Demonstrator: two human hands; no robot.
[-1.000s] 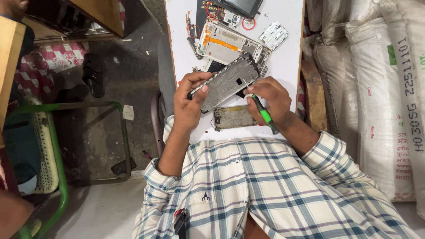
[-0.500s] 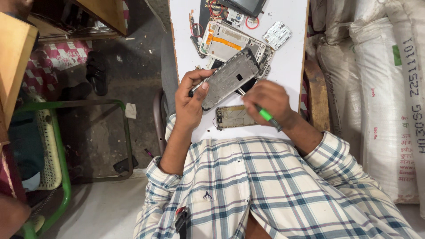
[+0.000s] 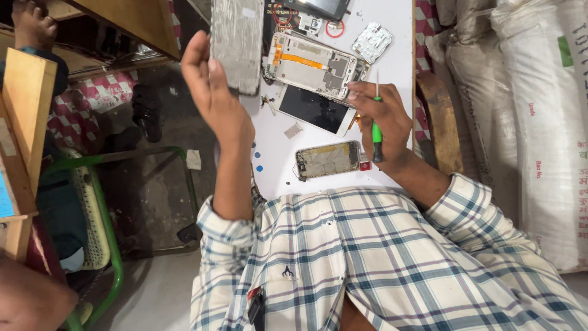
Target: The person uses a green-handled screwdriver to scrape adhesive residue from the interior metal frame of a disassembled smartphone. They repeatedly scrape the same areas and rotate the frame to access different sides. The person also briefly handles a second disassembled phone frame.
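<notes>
Left hand [image 3: 214, 92] grips one grey back cover [image 3: 237, 43] — right hand [image 3: 383, 119] clasps one screwdriver (green-handled) [image 3: 376, 125] — beside two opened phones.

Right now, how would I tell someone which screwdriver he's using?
Start at the white table strewn with phone parts. Near its right edge the right hand rests beside the opened phone frame. The screwdriver in that fist is the only green-handled thing there, its thin metal shaft pointing away from the body.

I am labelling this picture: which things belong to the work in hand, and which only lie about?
In hand:
- left hand holding grey phone panel
- right hand holding green screwdriver
- opened phone frame

Lying about:
- dark phone screen
- small phone body
- white sacks
- green chair
</notes>
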